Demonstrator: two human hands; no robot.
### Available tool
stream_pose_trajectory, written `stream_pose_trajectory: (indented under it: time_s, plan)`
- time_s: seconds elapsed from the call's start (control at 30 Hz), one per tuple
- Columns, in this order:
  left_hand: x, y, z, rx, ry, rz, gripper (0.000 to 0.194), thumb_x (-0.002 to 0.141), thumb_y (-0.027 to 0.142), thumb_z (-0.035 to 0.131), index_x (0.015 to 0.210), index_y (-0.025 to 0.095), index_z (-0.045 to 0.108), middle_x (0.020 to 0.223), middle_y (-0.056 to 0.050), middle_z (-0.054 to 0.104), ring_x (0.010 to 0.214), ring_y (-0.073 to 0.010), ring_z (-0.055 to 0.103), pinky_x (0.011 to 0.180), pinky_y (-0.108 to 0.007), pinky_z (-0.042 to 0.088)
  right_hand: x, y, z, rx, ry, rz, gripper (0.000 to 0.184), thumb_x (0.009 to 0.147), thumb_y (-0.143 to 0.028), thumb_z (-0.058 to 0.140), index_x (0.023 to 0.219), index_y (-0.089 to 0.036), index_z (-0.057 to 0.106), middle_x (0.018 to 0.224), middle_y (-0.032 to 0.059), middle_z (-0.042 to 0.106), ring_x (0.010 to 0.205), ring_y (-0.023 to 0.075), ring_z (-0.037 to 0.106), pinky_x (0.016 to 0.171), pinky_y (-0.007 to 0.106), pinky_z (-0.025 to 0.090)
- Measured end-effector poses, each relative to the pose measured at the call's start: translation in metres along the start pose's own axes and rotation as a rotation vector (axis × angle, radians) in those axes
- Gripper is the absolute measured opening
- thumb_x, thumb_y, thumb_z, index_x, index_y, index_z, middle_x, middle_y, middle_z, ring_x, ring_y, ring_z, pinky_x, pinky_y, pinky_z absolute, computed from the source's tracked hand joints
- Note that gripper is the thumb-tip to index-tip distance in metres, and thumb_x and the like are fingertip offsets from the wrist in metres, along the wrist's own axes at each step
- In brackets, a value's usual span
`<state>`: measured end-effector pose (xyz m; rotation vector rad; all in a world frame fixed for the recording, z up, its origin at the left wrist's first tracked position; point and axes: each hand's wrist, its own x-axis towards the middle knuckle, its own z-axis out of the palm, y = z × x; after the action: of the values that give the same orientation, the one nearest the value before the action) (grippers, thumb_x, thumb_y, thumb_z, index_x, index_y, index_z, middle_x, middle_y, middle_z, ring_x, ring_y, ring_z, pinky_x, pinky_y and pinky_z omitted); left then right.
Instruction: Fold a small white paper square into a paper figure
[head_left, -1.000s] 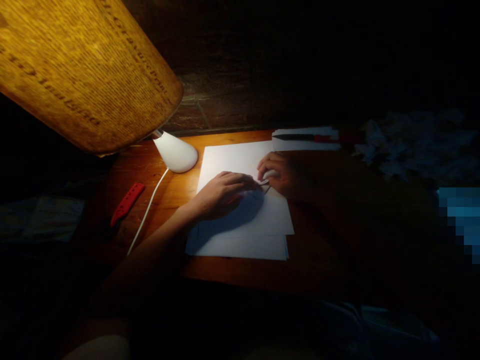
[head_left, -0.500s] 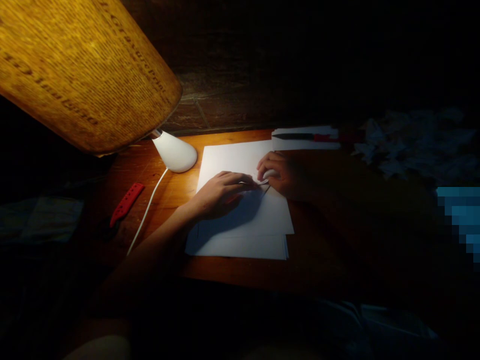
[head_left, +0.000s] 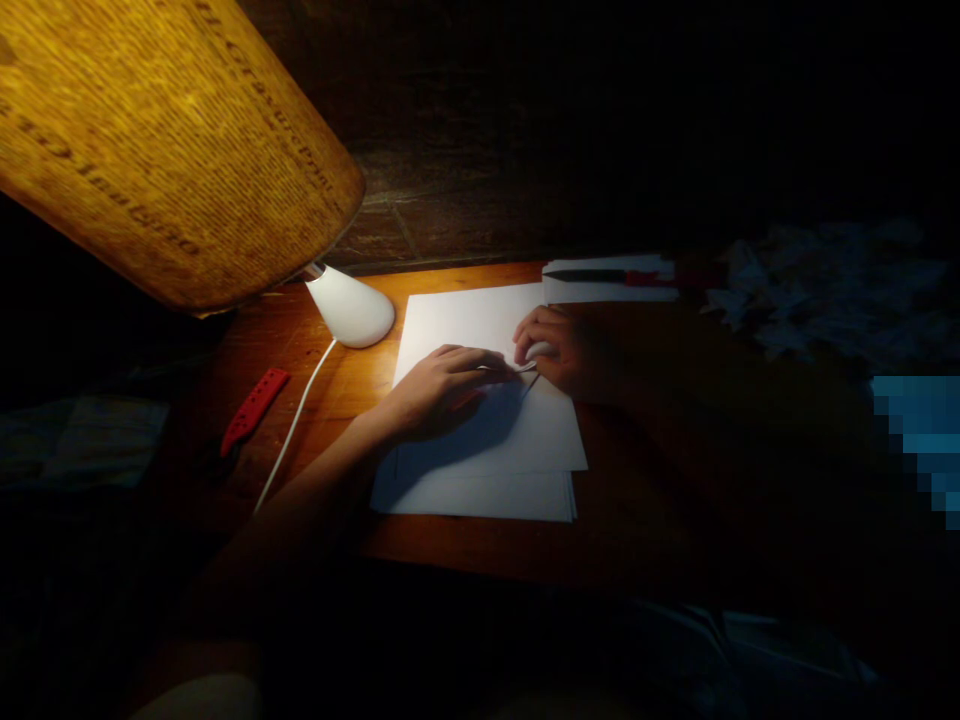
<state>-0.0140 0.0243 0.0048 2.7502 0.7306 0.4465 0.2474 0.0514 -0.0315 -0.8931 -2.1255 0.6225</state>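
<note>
The right hand [head_left: 564, 345] is pinching a small folded paper piece [head_left: 538, 350], and the left hand [head_left: 448, 385] is curving over its left end, that hand's grip hidden. Folding seems partway: the piece is showing bends but looks unfinished. White sheets [head_left: 544, 435] are lying flat beneath both hands; beyond the right hand, a knife [head_left: 589, 275] is resting on a paper stack [head_left: 611, 292].

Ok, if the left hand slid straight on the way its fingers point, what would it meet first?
Most likely the small white paper piece right by the left hand's fingertips, then the right hand, which seems to hold it. Shadow makes the exact contact hard to tell.
</note>
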Motion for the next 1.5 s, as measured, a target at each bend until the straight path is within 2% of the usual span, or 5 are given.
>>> stream_pose_trajectory:
  time_s: [0.33,1.0,1.17,1.5]
  plan:
    - [-0.0009,-0.0007,0.0009,0.004,0.005,-0.001,0.046,0.102,0.011,0.058,0.144,0.028,0.068,0.14,-0.01,0.074,0.131,-0.0256,0.071,0.11,-0.046,0.056,-0.0014,-0.0044,-0.0022,0.049,0.014,0.024,0.027,0.076,-0.003,0.052,0.079,-0.025,0.067,0.101,0.0055,0.07,0.104,0.0259,0.065,0.098,0.045,0.049]
    - [-0.0017,-0.0004,0.001,0.021,0.027,0.024,0.044,0.103,0.011,0.057,0.143,0.025,0.067,0.14,-0.01,0.074,0.131,-0.0262,0.072,0.107,-0.046,0.058,-0.0005,-0.0005,0.0003,0.076,0.05,-0.019,0.021,0.072,-0.005,0.055,0.072,-0.025,0.062,0.097,0.0056,0.07,0.099,0.0261,0.065,0.092,0.045,0.048]
    - [-0.0016,-0.0002,-0.0004,0.02,0.013,0.024,0.045,0.103,0.01,0.057,0.144,0.026,0.067,0.14,-0.009,0.074,0.132,-0.025,0.071,0.109,-0.046,0.056,-0.0002,-0.0025,-0.0005,0.077,0.03,0.024,0.02,0.072,-0.005,0.055,0.073,-0.025,0.061,0.098,0.0054,0.07,0.1,0.0262,0.064,0.094,0.045,0.048]
    - [-0.0012,0.0005,-0.001,0.013,0.001,0.006,0.045,0.104,0.011,0.056,0.144,0.027,0.067,0.141,-0.009,0.074,0.135,-0.0248,0.07,0.112,-0.046,0.054,-0.0002,-0.0035,-0.0012,0.063,0.025,0.021,0.022,0.074,-0.004,0.056,0.075,-0.025,0.061,0.097,0.0052,0.071,0.101,0.0264,0.065,0.094,0.044,0.048]
